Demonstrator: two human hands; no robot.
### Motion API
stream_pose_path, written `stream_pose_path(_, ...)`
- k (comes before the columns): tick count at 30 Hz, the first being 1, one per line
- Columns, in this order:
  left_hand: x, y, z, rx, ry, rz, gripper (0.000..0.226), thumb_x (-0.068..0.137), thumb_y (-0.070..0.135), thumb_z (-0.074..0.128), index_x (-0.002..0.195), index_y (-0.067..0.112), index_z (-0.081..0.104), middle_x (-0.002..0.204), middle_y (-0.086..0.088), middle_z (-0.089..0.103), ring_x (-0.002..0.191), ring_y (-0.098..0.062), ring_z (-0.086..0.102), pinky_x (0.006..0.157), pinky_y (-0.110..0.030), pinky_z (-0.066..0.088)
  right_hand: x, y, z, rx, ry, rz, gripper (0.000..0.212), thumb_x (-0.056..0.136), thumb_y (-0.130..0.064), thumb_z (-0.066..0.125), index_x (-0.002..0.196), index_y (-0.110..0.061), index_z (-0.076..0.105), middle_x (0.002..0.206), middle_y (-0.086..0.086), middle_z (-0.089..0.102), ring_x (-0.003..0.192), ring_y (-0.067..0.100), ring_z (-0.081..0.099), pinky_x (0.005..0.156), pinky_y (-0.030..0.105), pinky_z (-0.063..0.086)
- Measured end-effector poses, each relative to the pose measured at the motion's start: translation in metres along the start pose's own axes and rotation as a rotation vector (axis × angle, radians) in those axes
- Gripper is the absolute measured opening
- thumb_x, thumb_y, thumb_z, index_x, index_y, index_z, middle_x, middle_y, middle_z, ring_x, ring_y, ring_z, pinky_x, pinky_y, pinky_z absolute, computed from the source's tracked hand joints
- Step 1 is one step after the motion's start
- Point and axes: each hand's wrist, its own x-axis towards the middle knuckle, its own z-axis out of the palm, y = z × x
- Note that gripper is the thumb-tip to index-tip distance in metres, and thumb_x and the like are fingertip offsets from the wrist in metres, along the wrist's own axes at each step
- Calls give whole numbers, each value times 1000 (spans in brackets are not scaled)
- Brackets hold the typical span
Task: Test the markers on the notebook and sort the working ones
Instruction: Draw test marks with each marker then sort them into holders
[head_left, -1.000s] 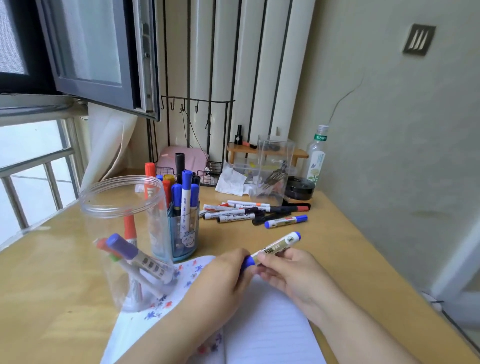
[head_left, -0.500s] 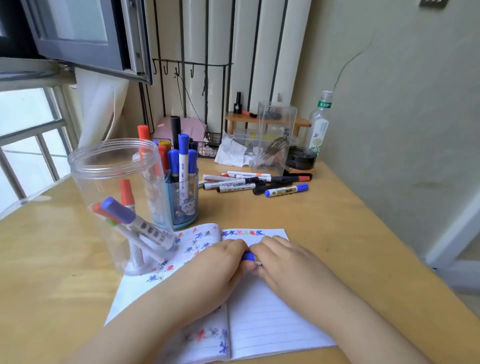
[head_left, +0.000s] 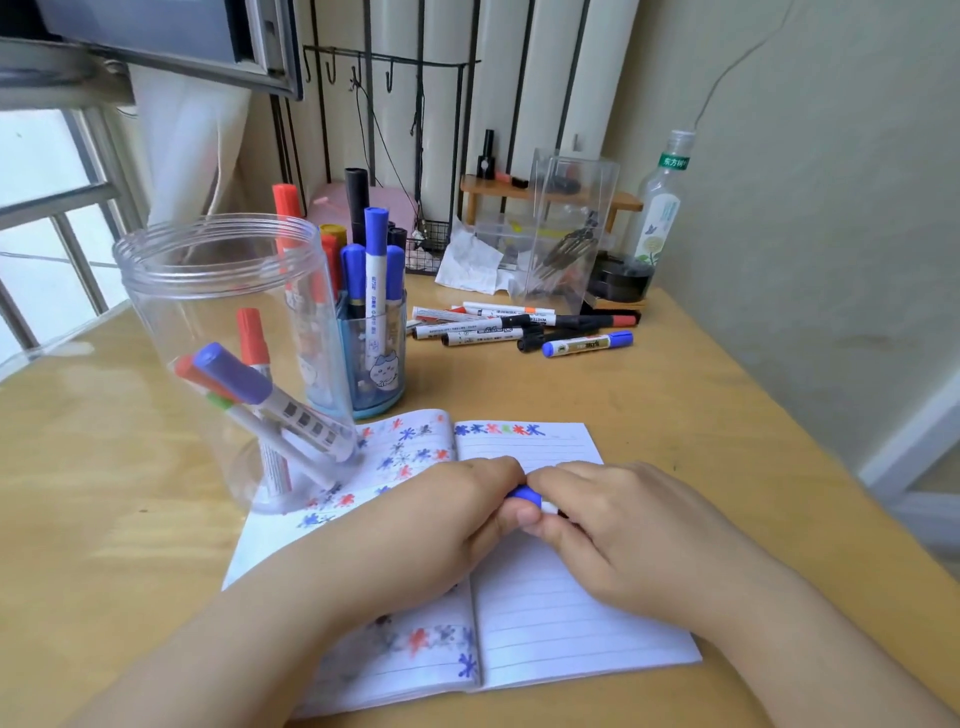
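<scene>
Blue-capped white marker (head_left: 529, 497) held between both hands over the open lined notebook (head_left: 540, 613).
Axis runs left-right: left hand (head_left: 415, 525) fingers curl on the cap, right hand (head_left: 618, 530) grips the barrel, probably to uncap.

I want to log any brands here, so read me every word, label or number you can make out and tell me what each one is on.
"WHITE...": partial print on a white marker in the loose pile on the desk.
Green neck label on the clear bottle: Chinese characters, too blurred to read.
Blue marker in the pile: label print too small.
Upright marker in the blue cup: print too small.
Notebook: only coloured test scribbles, no words.
</scene>
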Motion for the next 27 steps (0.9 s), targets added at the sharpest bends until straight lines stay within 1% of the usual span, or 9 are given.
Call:
stream_pose_path(1,0,1,-1,-11,-1,-2,27,90,50,26,81,28,38,68,15,42,62,-7,41,57,-19,32,0,0,-2,17,-11,4,52,87,-54,16,87,-21,56,69,-11,45,59,18,42,46,30,24)
stream_pose_path(3,0,4,-3,-27,-6,-1,22,89,51,26,78,34,35,67,16,43,62,-3,43,56,-16,32,-1,1,-5,21,-6,-4,56,84,-58,10,91,-24,54,69,-13,39,62,14,37,48,20,24)
stream_pose_path(7,0,7,-4,-28,-21,9,21,89,51,26,77,35,34,67,17,42,62,0,43,56,-15,32,-3,1,-9,38,-42,10,56,82,-60,9,93,-26,52,64,-15,36,66,14,41,51,17,28)
stream_pose_path(13,1,10,-2,-9,-26,15,40,90,54,23,87,21,45,73,12,46,65,-9,42,58,-19,34,-3,1,-17,222,-131,73,36,92,-54,36,89,-24,54,64,-9,47,62,12,44,53,31,36)
stream_pose_path(16,1,13,-5,-6,-47,10,37,92,53,24,89,23,45,76,12,45,69,-8,41,61,-16,33,-8,8,-25,456,-229,119,31,90,-51,46,85,-24,61,59,-14,46,55,8,40,54,26,32)
stream_pose_path(18,-1,4,-14,-13,38,-10,31,90,55,23,85,30,40,74,13,44,71,-4,43,63,-16,35,-15,21,-33,657,-253,194,35,89,-43,48,94,-13,67,55,-13,42,53,4,36,53,20,29)
stream_pose_path(20,-2,-3,-18,30,136,-15,42,87,60,17,85,27,41,74,12,44,75,-3,42,66,-19,36,-21,33,-37,725,-214,332,35,96,-38,49,99,-9,68,53,-11,42,49,4,35,50,17,30)
stream_pose_path(24,1,1,-2,83,165,-56,43,85,61,13,88,25,37,79,19,37,81,-2,40,72,-13,32,-18,40,-26,788,-112,607,38,98,-36,41,73,-12,55,55,-2,47,50,13,40,51,24,35)
stream_pose_path(27,-2,-7,3,93,210,-78,33,88,55,16,91,28,35,83,21,35,80,-4,36,77,-10,29,-11,37,-24,1087,-41,679,22,100,-12,38,90,-12,57,66,-2,58,53,8,49,53,15,41)
